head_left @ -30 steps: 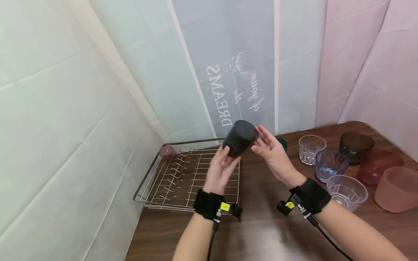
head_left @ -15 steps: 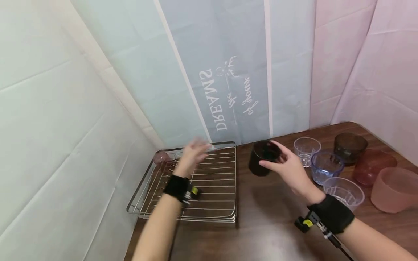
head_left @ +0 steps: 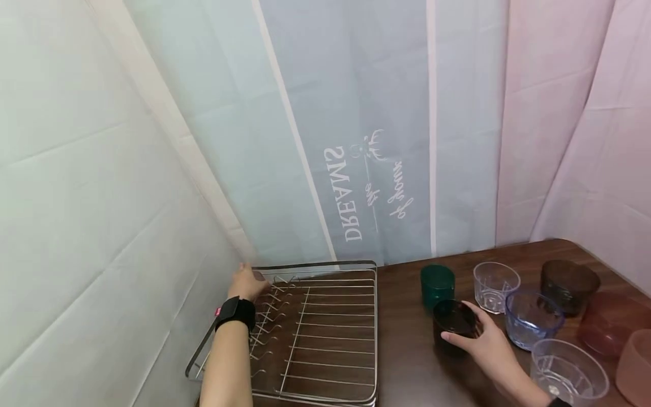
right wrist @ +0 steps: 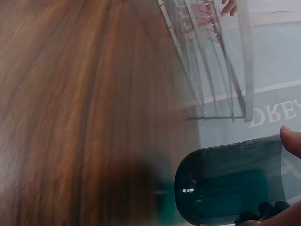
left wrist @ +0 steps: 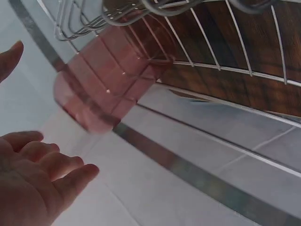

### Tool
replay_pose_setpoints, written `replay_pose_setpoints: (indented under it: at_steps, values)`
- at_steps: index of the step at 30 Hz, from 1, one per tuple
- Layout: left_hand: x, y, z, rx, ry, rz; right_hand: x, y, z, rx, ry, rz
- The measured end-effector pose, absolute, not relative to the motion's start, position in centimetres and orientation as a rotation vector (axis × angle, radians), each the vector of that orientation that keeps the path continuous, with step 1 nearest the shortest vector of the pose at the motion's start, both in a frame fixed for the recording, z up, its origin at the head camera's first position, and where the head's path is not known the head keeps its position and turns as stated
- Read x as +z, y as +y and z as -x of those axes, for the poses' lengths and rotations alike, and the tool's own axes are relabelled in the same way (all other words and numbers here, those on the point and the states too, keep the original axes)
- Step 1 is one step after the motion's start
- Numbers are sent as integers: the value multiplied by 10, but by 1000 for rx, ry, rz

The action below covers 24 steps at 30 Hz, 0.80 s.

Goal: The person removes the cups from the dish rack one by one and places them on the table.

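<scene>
My right hand (head_left: pixel 490 347) grips a dark translucent cup (head_left: pixel 448 339) near its rim, thumb on one side and fingers on the other. In the right wrist view that cup's base is close over the table, and green shows through its wall. A green cup (head_left: pixel 437 287) stands just behind it. My left hand (head_left: pixel 246 284) is at the back left corner of the wire dish rack (head_left: pixel 376 316). A pink translucent cup (left wrist: pixel 110 77) lies there against the rack's wires. In the left wrist view my fingers and thumb are spread, apart from the cup.
On the right of the table (head_left: pixel 407 362) are a clear tumbler (head_left: pixel 495 285), a blue-rimmed cup (head_left: pixel 533 319), another clear cup (head_left: pixel 569 373), a brown cup (head_left: pixel 569 285), a red cup (head_left: pixel 615 322) and a pink cup (head_left: pixel 636 367). Cloth curtains (head_left: pixel 376 85) hang behind.
The dark cup has passed from my left hand to my right, which has lowered it toward the table beside the green cup. My left hand has moved left to the pink cup in the rack.
</scene>
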<state>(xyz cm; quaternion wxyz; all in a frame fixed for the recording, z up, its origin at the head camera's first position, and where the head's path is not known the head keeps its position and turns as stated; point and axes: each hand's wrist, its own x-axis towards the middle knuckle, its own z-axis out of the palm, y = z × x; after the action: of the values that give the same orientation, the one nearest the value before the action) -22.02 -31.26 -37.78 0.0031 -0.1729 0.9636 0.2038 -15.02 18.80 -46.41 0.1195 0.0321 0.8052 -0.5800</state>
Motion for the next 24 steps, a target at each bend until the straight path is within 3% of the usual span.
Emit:
replay_pose_setpoints:
  at_steps: [24]
  values:
    - [-376, -329, 212, 539, 3087, 631, -471, 186, 147, -1733, 2566, 189]
